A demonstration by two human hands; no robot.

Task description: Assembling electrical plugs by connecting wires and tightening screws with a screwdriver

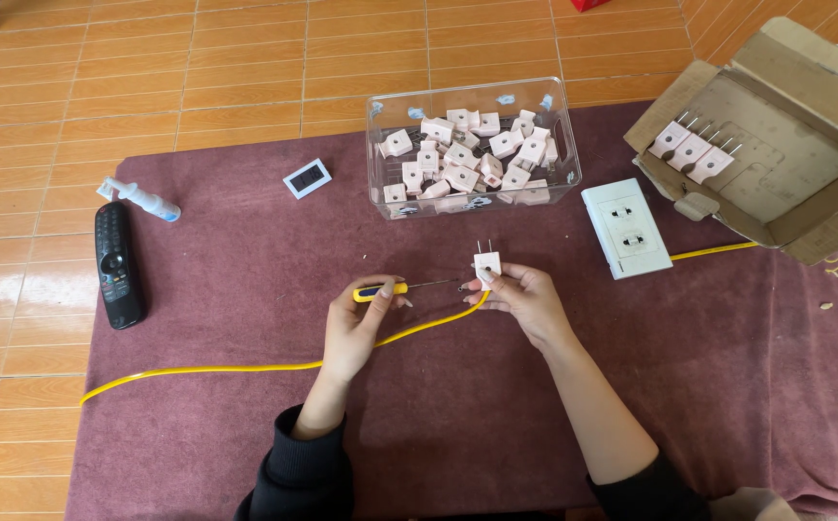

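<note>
My left hand (361, 323) grips a small screwdriver (407, 287) by its yellow and blue handle, the thin shaft pointing right toward a plug. My right hand (523, 294) holds a pale pink two-pin plug (486, 262) upright, pins up, at the end of a yellow cable (245, 369). The cable runs left from the plug, under my left hand, across the maroon cloth (245, 289) to its left edge. The screwdriver tip sits close to the plug's left side.
A clear plastic bin (473, 147) of several pink plugs stands behind my hands. A white double wall socket (625, 228) lies right of it, with a cardboard box (776, 145) holding three plugs beyond. A black remote (117, 264), a small spray bottle (141, 201) and a small white switch plate (307, 178) lie left.
</note>
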